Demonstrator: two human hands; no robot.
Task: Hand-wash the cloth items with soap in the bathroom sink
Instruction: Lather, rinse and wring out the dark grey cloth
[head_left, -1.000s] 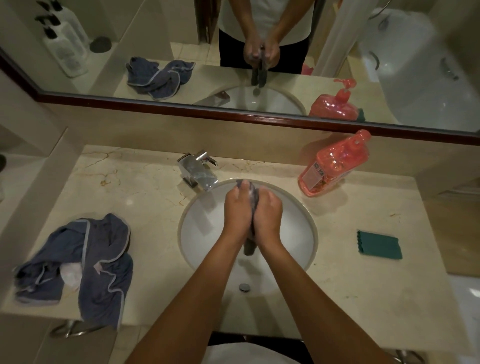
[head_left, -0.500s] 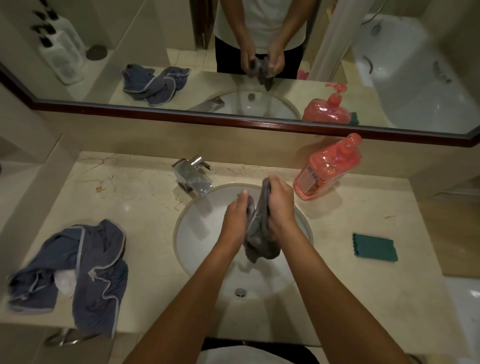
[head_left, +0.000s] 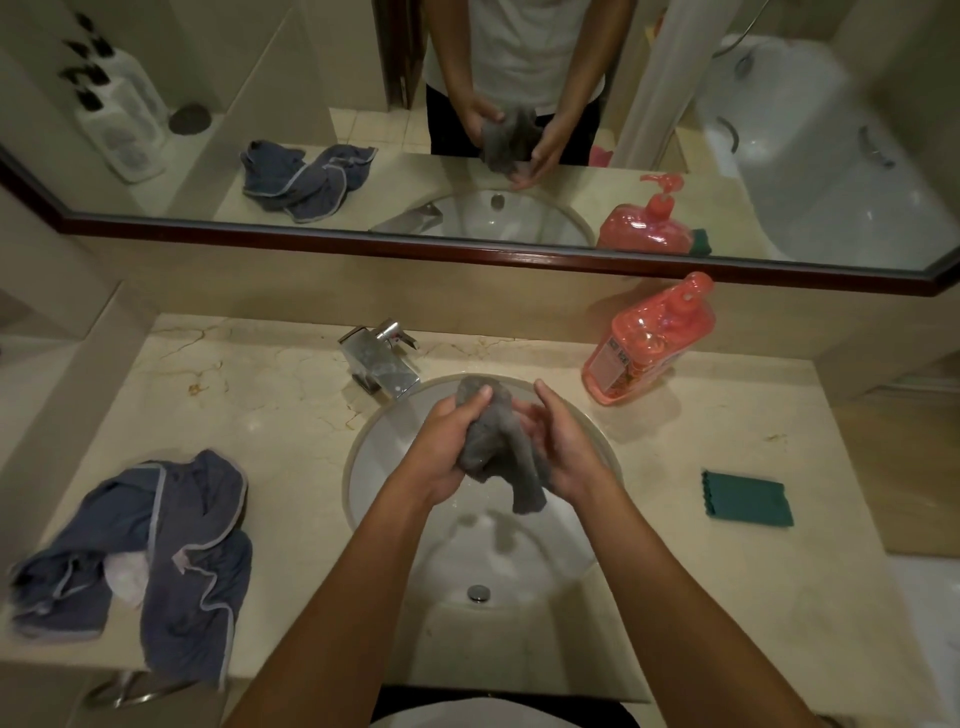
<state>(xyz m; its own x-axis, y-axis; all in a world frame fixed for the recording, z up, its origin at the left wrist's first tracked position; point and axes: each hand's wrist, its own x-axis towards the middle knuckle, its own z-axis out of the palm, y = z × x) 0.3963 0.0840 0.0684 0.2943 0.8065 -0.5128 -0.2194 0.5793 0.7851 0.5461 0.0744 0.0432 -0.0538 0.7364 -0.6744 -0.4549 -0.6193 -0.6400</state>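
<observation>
A small wet grey cloth (head_left: 493, 441) hangs bunched above the white sink (head_left: 374, 467). My left hand (head_left: 441, 447) grips its upper left part, thumb over the top. My right hand (head_left: 566, 447) lies against the cloth's right side with the fingers spread and nearly straight. A pink soap pump bottle (head_left: 644, 343) stands on the counter behind the sink to the right. A blue-grey garment with pale trim (head_left: 156, 561) lies crumpled on the counter at the left. A folded green cloth (head_left: 748, 499) lies flat on the right.
A chrome tap (head_left: 379, 364) sits at the sink's back left rim; no water runs. The drain (head_left: 478, 592) shows at the basin's near side. A wide mirror (head_left: 208, 78) runs along the wall. The marble counter (head_left: 260, 405) ends at my waist.
The cloth was squeezed tight between both palms, then pulled apart. It now hangs looser and wider, my right hand has opened against it and my hands are further apart.
</observation>
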